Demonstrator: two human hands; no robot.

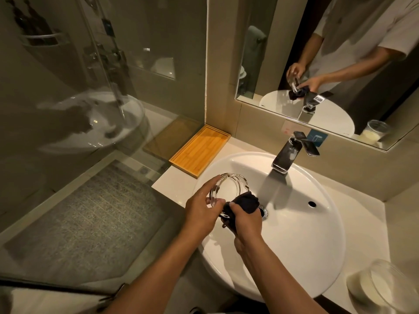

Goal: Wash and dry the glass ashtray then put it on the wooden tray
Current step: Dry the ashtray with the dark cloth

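A round clear glass ashtray (229, 189) is held tilted on its edge over the left side of the white basin (306, 241). My left hand (201, 209) grips its left rim. My right hand (246, 220) is closed on a dark cloth (244, 201) that is pressed against the ashtray's lower right rim. The wooden tray (199, 149) lies on the counter behind and to the left of the basin, in the corner by the glass wall, with nothing on it.
A chrome faucet (288, 155) stands at the back of the basin; no water runs. The drain (264, 210) sits just right of the cloth. A glass jar (381, 286) stands on the counter at the right. A shower glass wall (102, 87) is on the left; a mirror (340, 53) hangs behind.
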